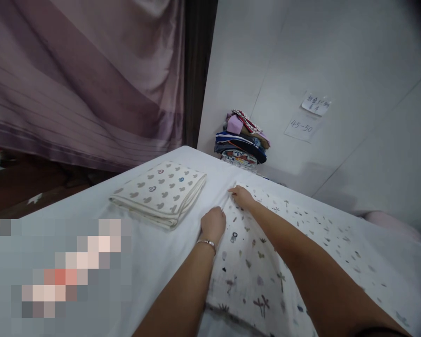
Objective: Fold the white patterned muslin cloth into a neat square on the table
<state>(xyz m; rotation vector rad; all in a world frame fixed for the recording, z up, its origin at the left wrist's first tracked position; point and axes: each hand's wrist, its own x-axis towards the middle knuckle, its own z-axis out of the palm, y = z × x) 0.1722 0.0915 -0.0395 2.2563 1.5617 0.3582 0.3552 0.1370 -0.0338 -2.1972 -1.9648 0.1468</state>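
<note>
Printed cloth (247, 262) pinched at two pts along its L edge.
L hand (213, 224) closed on edge, R hand (242, 196) gripping nr far corner; spread hold prob. for a taut edge. Cloth lies on white sheet (154, 257), R of folded grey-print cloth (166, 191), set apart prob. for elbow room.

blanket (159, 187) left of cloth (245, 276)
</note>
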